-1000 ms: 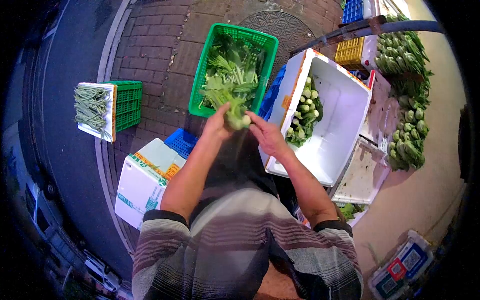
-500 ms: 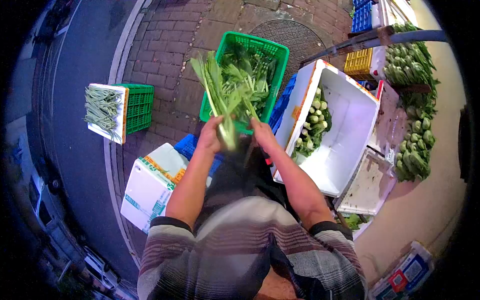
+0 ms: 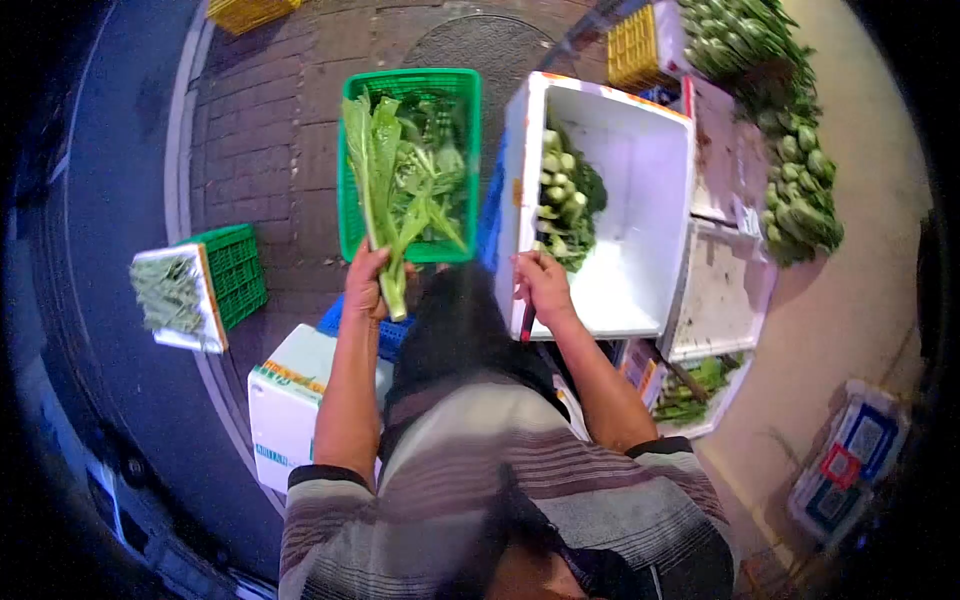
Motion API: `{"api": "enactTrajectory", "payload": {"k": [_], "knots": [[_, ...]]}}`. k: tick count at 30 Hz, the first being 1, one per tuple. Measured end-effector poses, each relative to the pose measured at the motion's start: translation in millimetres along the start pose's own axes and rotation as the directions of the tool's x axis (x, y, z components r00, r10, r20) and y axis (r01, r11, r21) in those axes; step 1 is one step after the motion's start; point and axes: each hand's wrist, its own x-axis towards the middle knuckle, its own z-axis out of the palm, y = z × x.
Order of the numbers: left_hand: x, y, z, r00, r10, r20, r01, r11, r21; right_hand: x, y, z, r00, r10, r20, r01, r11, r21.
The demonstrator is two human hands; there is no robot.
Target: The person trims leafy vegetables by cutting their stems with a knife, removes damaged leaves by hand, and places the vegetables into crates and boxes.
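My left hand (image 3: 368,284) is closed round the pale stalk of a long leafy green vegetable (image 3: 377,190), whose leaves reach up over the left side of a green crate (image 3: 474,150). Loose leaves and stems (image 3: 428,190) lie in that crate. My right hand (image 3: 543,286) is closed round a thin tool with a dark and red handle (image 3: 527,323), perhaps a knife; its other end is hard to make out. It is at the left edge of a white foam box (image 3: 640,220), just below a stack of trimmed greens (image 3: 566,190) lying inside with pale stalk ends showing.
Long beans (image 3: 170,292) lie on a white lid beside a green crate (image 3: 236,275) at the left. A white box (image 3: 283,415) stands at the lower left. More greens (image 3: 802,190), a yellow crate (image 3: 633,48) and a stained white tray (image 3: 722,290) are at the right.
The view has shifted. My hands have moved apart: the left holds the leafy vegetable upright, while the right has moved away from the green crate to the foam box's edge.
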Motion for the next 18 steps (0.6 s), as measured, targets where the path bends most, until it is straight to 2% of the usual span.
{"api": "enactTrajectory", "payload": {"k": [1,2,5,8,9,10,12,14,15,16,18], "knots": [[0.7,-3.4,3.0,1.000,-0.017,0.012,0.017,1.000,0.012,2.0,3.8,-21.5,0.989,0.035,-0.146,-0.022,0.995,0.093],[1.6,-8.0,7.4,0.999,-0.030,0.019,0.029,0.999,0.026,4.8,17.6,-47.4,0.970,-0.014,-0.244,0.060,0.981,0.185],[1.7,-12.9,31.8,0.991,-0.097,0.089,0.094,0.995,0.034,5.8,20.5,-89.8,0.905,0.175,-0.389,-0.035,0.939,0.342],[8.8,-23.1,39.3,0.987,-0.124,0.098,0.122,0.992,0.025,24.5,28.5,-109.2,0.892,0.249,-0.377,-0.095,0.919,0.383],[10.4,-24.0,43.5,0.986,-0.144,0.084,0.143,0.989,0.022,34.4,32.5,-115.1,0.900,0.218,-0.378,-0.064,0.923,0.379],[12.8,-25.4,46.6,0.984,-0.164,0.070,0.163,0.986,0.018,44.1,31.5,-117.8,0.884,0.194,-0.425,-0.044,0.941,0.337],[12.0,-29.0,45.9,0.978,-0.207,0.035,0.207,0.978,0.018,50.6,33.2,-125.1,0.894,0.187,-0.407,-0.084,0.962,0.259],[11.1,-29.3,47.5,0.971,-0.239,0.027,0.239,0.971,0.021,57.6,42.8,-114.4,0.853,0.368,-0.370,-0.219,0.896,0.387],[10.0,-32.3,50.0,0.975,-0.222,0.015,0.222,0.975,0.027,58.1,51.8,-108.5,0.878,0.375,-0.299,-0.229,0.875,0.426],[10.5,-34.0,50.3,0.975,-0.221,0.004,0.220,0.973,0.074,64.3,61.3,-101.2,0.852,0.407,-0.330,-0.286,0.889,0.358],[11.9,-39.3,49.0,0.978,-0.208,-0.019,0.209,0.965,0.161,76.3,75.3,-88.7,0.831,0.455,-0.319,-0.222,0.799,0.559]]}}
